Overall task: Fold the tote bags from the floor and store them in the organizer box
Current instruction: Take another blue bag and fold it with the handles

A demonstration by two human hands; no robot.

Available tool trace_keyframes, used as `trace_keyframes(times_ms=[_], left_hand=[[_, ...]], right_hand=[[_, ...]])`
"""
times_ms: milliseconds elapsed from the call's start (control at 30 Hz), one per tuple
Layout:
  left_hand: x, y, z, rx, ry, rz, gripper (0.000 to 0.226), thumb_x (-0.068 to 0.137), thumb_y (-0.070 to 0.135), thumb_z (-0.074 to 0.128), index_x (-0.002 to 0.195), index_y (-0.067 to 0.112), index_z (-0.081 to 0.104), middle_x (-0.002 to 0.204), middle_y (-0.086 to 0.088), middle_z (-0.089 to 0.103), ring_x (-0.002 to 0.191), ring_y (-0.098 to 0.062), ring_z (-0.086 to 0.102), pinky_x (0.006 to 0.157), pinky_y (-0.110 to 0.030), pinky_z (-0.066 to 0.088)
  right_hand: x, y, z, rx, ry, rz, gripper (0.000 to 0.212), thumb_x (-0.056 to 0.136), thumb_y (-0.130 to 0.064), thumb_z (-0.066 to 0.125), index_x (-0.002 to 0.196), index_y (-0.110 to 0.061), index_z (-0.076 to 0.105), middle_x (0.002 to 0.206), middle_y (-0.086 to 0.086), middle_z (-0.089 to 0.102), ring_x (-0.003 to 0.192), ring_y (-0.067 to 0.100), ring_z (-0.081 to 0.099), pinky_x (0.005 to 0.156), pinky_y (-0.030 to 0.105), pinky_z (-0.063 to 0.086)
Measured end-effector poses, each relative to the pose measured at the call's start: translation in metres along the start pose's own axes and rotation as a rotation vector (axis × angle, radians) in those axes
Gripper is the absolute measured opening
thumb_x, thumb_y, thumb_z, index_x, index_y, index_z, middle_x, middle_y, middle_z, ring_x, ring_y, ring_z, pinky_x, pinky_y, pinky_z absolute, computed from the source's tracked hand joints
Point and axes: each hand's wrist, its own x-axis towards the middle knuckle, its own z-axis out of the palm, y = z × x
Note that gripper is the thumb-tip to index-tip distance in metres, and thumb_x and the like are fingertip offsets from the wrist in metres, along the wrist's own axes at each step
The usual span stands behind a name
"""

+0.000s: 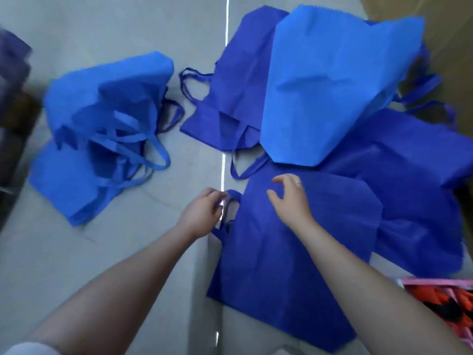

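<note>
A pink and red thing point(445, 303) was cut off at the edge. The dark blue tote bag point(289, 265) lay flat on the floor point(102, 252). The left hand point(202, 213) pinched its handle point(231, 194). The right hand point(290, 196) hovered above it, fingers loose. More bags point(332, 85) lay farther off.

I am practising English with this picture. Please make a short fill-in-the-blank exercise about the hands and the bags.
1. The left hand pinches the ____ of the dark blue bag.
2. The right hand is over this bag and wears a ____ on one finger.
3. The light blue bag lies on ____ of the darker bags.
4. All the bags lie on the grey ____.

Missing words: handle; ring; top; floor
</note>
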Motion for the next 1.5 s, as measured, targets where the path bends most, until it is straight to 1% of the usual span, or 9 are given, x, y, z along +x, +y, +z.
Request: trace_keyframes(times_ms=[233, 400, 500, 600, 933, 1033, 1200, 1300, 1500], left_hand=[[0.046, 0.019, -0.016, -0.181, 0.075, 0.024, 0.032, 0.095, 0.014, 0.045, 0.126, 0.016, 0.055, 0.128, 0.003, 0.047, 0.085, -0.010, 0.053, 0.083, -0.022, 0.040], [0.059, 0.033, -0.003, -0.298, 0.078, 0.024, 0.030, 0.095, 0.012, 0.045, 0.123, 0.015, 0.056, 0.125, 0.003, 0.048, 0.091, -0.013, 0.056, 0.085, -0.026, 0.045], [0.058, 0.034, 0.001, -0.309, 0.080, 0.033, 0.029, 0.095, 0.011, 0.046, 0.121, 0.015, 0.058, 0.121, 0.004, 0.048, 0.090, -0.013, 0.057, 0.082, -0.022, 0.043], [0.054, 0.030, 0.003, -0.338, 0.084, 0.040, 0.028, 0.095, 0.011, 0.047, 0.121, 0.015, 0.058, 0.118, 0.006, 0.049, 0.086, -0.012, 0.058, 0.078, -0.018, 0.041], [0.046, 0.029, -0.016, -0.734, 0.164, -0.114, 0.049, 0.098, 0.033, 0.043, 0.143, 0.021, 0.027, 0.118, 0.008, 0.050, 0.092, -0.003, 0.055, 0.062, -0.002, 0.042], [0.052, 0.022, -0.032, -0.914, 0.303, -0.241, 0.066, 0.094, 0.039, 0.050, 0.147, 0.021, 0.016, 0.116, 0.008, 0.048, 0.101, -0.011, 0.054, 0.080, -0.019, 0.043], [0.053, -0.008, -0.054, -0.936, 0.348, -0.331, 0.028, 0.088, 0.016, 0.057, 0.116, 0.017, 0.052, 0.108, 0.001, 0.065, 0.096, -0.021, 0.064, 0.083, -0.036, 0.052], [0.035, -0.021, -0.072, -0.761, 0.260, -0.164, 0.038, 0.089, 0.008, 0.051, 0.124, 0.022, 0.048, 0.111, 0.007, 0.059, 0.100, -0.017, 0.058, 0.080, -0.029, 0.045], [-0.017, -0.095, -0.093, -0.339, 0.007, -0.119, 0.054, 0.093, 0.005, 0.049, 0.141, 0.025, 0.033, 0.133, 0.002, 0.050, 0.120, -0.024, 0.049, 0.099, -0.038, 0.042]], right_hand=[[0.062, 0.005, -0.008, 0.616, 0.209, 0.680, 0.017, 0.092, -0.023, 0.052, 0.108, -0.021, 0.047, 0.098, 0.000, 0.045, 0.080, 0.017, 0.047, 0.076, 0.027, 0.047], [0.087, 0.022, -0.011, 1.205, 0.270, 0.786, 0.047, 0.096, -0.018, 0.053, 0.140, -0.015, 0.034, 0.146, 0.022, 0.036, 0.134, 0.030, 0.040, 0.104, 0.032, 0.041], [0.099, 0.022, -0.013, 1.372, 0.345, 0.737, 0.052, 0.095, -0.015, 0.055, 0.141, -0.016, 0.031, 0.125, 0.011, 0.055, 0.091, 0.019, 0.063, 0.067, 0.023, 0.052], [0.101, 0.016, -0.010, 1.280, 0.404, 0.708, 0.047, 0.094, -0.005, 0.053, 0.132, -0.020, 0.030, 0.091, 0.005, 0.056, 0.054, 0.010, 0.044, 0.042, 0.018, 0.033], [0.008, -0.027, 0.029, 0.683, 0.145, 0.471, 0.024, 0.089, -0.007, 0.058, 0.107, -0.014, 0.045, 0.073, 0.001, 0.053, 0.059, 0.010, 0.042, 0.062, 0.020, 0.040], [-0.034, -0.034, 0.040, 0.540, 0.054, 0.424, 0.020, 0.088, -0.010, 0.060, 0.101, -0.018, 0.046, 0.068, -0.004, 0.053, 0.058, 0.008, 0.045, 0.058, 0.018, 0.039], [-0.078, -0.046, 0.034, 0.226, -0.171, 0.305, 0.016, 0.089, -0.018, 0.059, 0.091, -0.021, 0.044, 0.065, -0.004, 0.061, 0.048, 0.007, 0.050, 0.050, 0.022, 0.043], [-0.085, -0.061, 0.015, 0.093, 0.081, 0.151, 0.025, 0.088, -0.031, 0.061, 0.075, -0.023, 0.042, 0.048, -0.008, 0.047, 0.049, 0.009, 0.041, 0.054, 0.034, 0.037], [-0.065, -0.090, -0.005, 0.071, 0.361, 0.209, 0.054, 0.083, -0.033, 0.069, 0.124, -0.010, 0.041, 0.124, 0.004, 0.045, 0.119, 0.025, 0.042, 0.103, 0.037, 0.035]])
